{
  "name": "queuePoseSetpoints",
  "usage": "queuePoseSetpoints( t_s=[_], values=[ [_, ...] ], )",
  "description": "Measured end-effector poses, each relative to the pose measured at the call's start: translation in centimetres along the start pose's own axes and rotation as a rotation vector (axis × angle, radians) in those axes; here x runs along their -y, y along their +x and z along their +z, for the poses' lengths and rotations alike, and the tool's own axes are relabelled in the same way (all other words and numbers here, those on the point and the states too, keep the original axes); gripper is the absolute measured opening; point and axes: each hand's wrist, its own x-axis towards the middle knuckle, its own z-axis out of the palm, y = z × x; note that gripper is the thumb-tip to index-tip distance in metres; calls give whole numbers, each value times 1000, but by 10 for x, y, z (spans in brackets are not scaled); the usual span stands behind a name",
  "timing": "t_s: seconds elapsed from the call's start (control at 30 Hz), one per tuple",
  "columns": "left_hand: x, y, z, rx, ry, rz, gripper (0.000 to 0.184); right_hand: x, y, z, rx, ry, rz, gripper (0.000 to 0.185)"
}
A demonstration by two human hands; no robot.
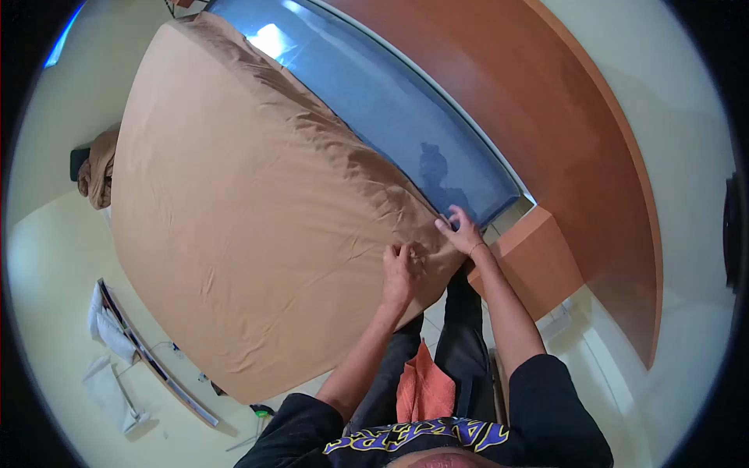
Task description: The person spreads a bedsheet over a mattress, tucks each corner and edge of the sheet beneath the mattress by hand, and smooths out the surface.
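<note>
A tan fitted sheet [234,195] covers most of a large mattress, with its gathered edge bunched along the right side. My left hand [400,271] presses on the sheet near the mattress corner, its fingers curled in on a fold of the fabric. At the sheet's gathered edge, by the corner, is my right hand [462,230], its thumb and fingers spread apart. It touches the edge but does not visibly grip it. Beyond the edge lies a glossy blue surface [374,101], which shows a dark reflection.
A wooden panel [546,117] curves along the right, with a wooden box [534,261] at its lower end. An orange cloth [425,386] hangs at my waist. Brown bundled fabric [99,170] is at the far left, and a shelf [156,355] with white cloths is lower left.
</note>
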Motion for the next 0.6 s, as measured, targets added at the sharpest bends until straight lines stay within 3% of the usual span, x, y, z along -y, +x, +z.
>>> queuePoseSetpoints(
  t_s=[0.03,0.1,0.13,0.17,0.2,0.27,0.37,0.4,0.43,0.5,0.53,0.6],
  values=[
    [3,-7,9,19,11,-57,40,-6,10,9,10,-1,-14,49],
    [-4,-13,21,9,18,-133,43,-17,22,27,523,-136,44,43],
    [-19,-21,18,110,-81,-320,46,-9,12,26,356,-315,-179,30],
    [-32,-29,16,216,-184,-499,52,-3,4,17,372,-317,-176,30],
    [-35,-39,24,211,-191,-504,52,10,0,-1,285,-452,-125,26],
    [-32,-54,45,430,152,-503,68,16,13,-29,146,-646,-9,24],
    [-32,-71,69,500,146,-659,78,-1,18,-105,25,-759,210,23],
    [-36,-64,62,660,-184,-860,73,-5,23,-113,26,-771,198,23],
    [-34,-69,71,662,-206,-869,73,-14,24,-124,130,-746,90,23],
    [-36,-96,100,320,-1152,-1235,63,-33,12,-144,253,-749,13,24],
    [-38,-103,108,67,-1461,-1267,54,-29,8,-140,238,-644,-71,24],
    [-12,-127,129,-131,-1625,-1201,46,-25,-3,-130,242,-555,-144,25]
  ],
)
